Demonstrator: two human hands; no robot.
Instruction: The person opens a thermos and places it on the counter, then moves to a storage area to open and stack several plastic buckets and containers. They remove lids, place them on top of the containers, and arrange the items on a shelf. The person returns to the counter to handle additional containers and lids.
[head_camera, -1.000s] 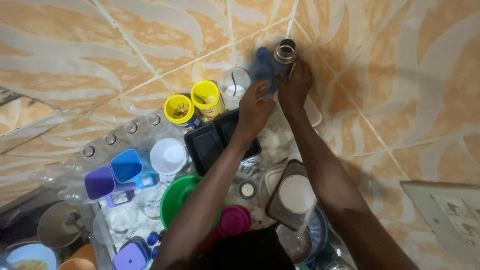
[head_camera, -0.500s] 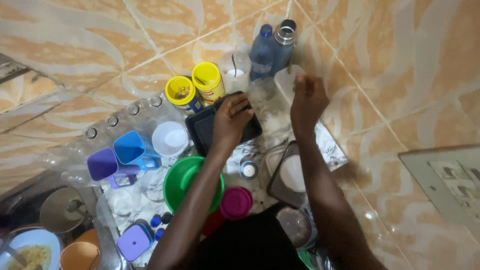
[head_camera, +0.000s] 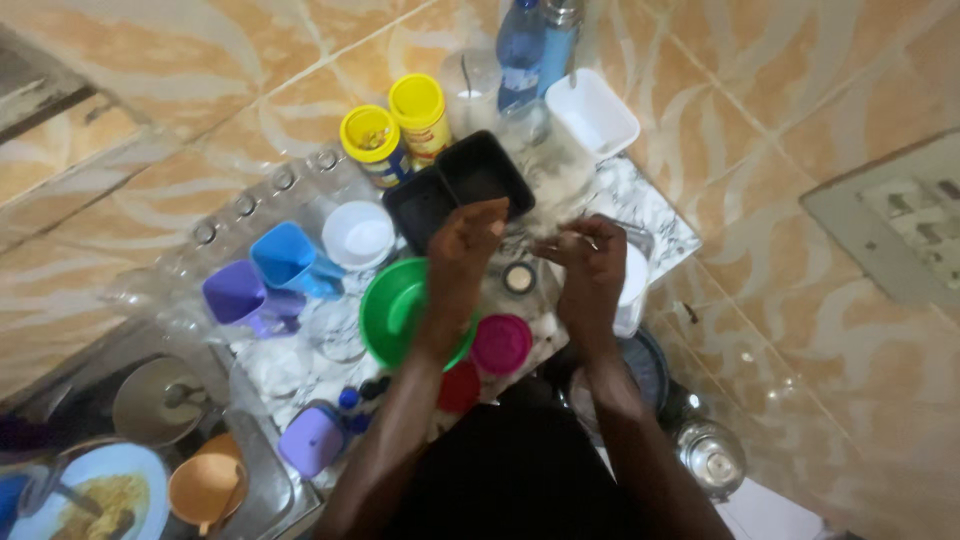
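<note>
1. Crowding the lower centre, a green bowl (head_camera: 400, 310) and a pink lid (head_camera: 501, 343) are leaving little free room.
2. At centre, the left hand (head_camera: 467, 243) and right hand (head_camera: 590, 262) are curling together around a blurred clear container (head_camera: 545, 165); the grip is unclear.
3. Beyond, a black tray (head_camera: 478, 175) is sitting against the tiled wall (head_camera: 180, 90).

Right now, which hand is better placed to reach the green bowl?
Probably the left hand: its forearm already crosses above the green bowl, so it need only draw back. The right hand sits farther off, beyond the pink lid.
</note>
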